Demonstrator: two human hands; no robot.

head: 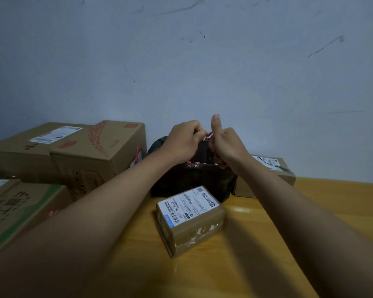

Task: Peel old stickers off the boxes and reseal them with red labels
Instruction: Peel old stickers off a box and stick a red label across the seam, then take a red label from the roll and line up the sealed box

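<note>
Both hands were raised over the black bag (194, 179) at the back of the wooden table (267, 244). My left hand (184, 141) pinched a red label (208, 134) with curled fingers; my right hand (226, 145) gripped it too, thumb straight up. Nearer me sat a small box (191, 220) bearing its white sticker (187, 205). Larger boxes (73, 151) stood at left.
</note>
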